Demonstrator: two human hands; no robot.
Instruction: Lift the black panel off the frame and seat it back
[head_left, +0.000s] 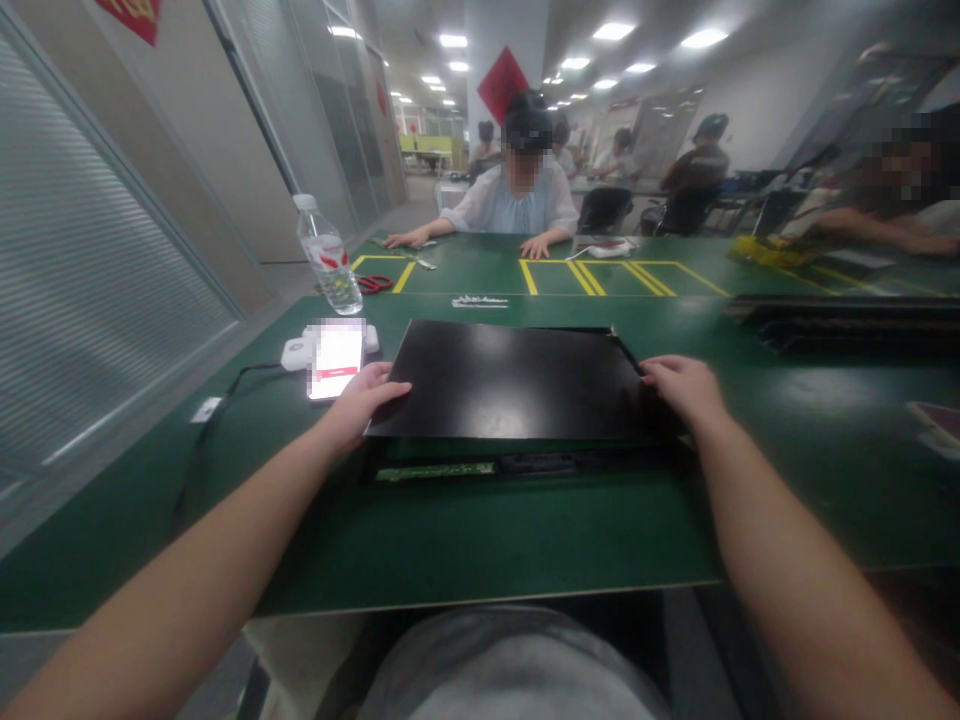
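A flat black screen panel [502, 385] is tilted above a black frame [600, 458], its near edge lifted off it. Along the frame's near side a narrow green circuit board [435, 471] shows. My left hand [367, 400] is closed on the panel's left edge, thumb on top and fingers underneath. On the other side, my right hand [686, 385] pinches the panel's right edge, close to the frame's rim. Its lower fingers are partly hidden. Most of the frame's inside is covered by the panel.
A lit phone [336, 365] leans on a white power strip [295, 352] at the left, with a water bottle [330, 262] and red scissors [375, 284] behind. White strips [480, 302] lie beyond the panel. Black parts [847, 325] lie right. A person [517, 195] sits opposite.
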